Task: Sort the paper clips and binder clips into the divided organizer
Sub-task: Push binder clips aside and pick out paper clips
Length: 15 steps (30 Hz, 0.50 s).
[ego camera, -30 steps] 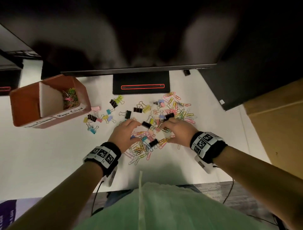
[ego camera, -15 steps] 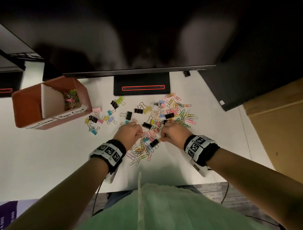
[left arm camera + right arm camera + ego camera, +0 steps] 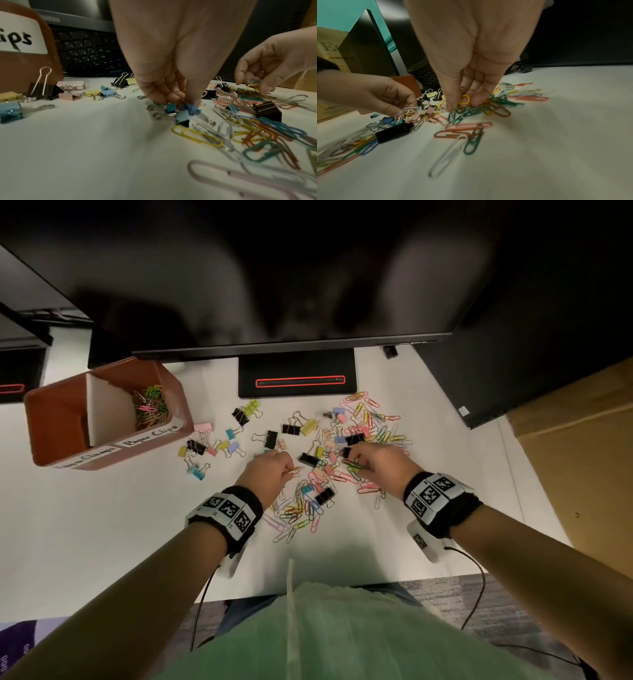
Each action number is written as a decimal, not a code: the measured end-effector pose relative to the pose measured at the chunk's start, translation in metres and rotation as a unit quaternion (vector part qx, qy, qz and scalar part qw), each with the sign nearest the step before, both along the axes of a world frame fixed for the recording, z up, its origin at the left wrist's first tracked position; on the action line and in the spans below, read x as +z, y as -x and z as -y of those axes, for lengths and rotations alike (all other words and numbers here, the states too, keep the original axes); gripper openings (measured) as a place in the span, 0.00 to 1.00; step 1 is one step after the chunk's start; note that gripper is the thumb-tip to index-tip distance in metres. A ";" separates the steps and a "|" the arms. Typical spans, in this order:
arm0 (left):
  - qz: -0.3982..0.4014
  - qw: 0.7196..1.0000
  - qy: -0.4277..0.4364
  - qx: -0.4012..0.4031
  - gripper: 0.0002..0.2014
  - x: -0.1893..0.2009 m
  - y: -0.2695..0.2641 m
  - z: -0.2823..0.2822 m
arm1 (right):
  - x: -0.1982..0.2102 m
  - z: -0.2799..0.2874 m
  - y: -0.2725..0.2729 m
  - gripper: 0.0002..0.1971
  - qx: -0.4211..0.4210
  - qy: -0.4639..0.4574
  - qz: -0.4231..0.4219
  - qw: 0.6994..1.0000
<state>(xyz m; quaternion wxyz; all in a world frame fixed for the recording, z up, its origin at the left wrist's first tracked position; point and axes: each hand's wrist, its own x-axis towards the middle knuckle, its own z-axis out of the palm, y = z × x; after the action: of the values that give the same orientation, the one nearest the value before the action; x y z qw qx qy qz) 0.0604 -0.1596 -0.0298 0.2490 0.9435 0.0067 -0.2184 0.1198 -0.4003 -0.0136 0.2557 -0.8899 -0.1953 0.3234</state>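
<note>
Paper clips (image 3: 295, 471) are pinched by the left hand (image 3: 269, 472), and a yellow paper clip (image 3: 465, 99) by the right hand (image 3: 380, 465). Binder clips (image 3: 270, 438) are scattered beyond and between the hands; the organizer (image 3: 102, 453) is set far left on the tabletop (image 3: 102, 525), under the monitor (image 3: 274, 285). Bare tabletop is left nearer the body.

Bare white desk (image 3: 85, 525) lies open left of the clip pile (image 3: 318, 474) and toward the person. Behind the pile the monitor stand (image 3: 297, 378) blocks; far left of it stands the organizer (image 3: 102, 453), with scattered binder clips (image 3: 212, 446) between.
</note>
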 end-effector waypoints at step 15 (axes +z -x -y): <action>-0.014 0.997 -0.065 -0.035 0.07 0.001 -0.005 0.010 | -0.013 -0.008 -0.005 0.06 0.018 0.012 0.097 0.995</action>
<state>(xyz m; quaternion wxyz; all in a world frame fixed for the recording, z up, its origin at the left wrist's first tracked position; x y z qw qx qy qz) 0.0658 -0.1693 -0.0286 0.1788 0.9542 -0.0083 -0.2395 0.1252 -0.3924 -0.0268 0.2186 -0.9167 -0.2309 0.2421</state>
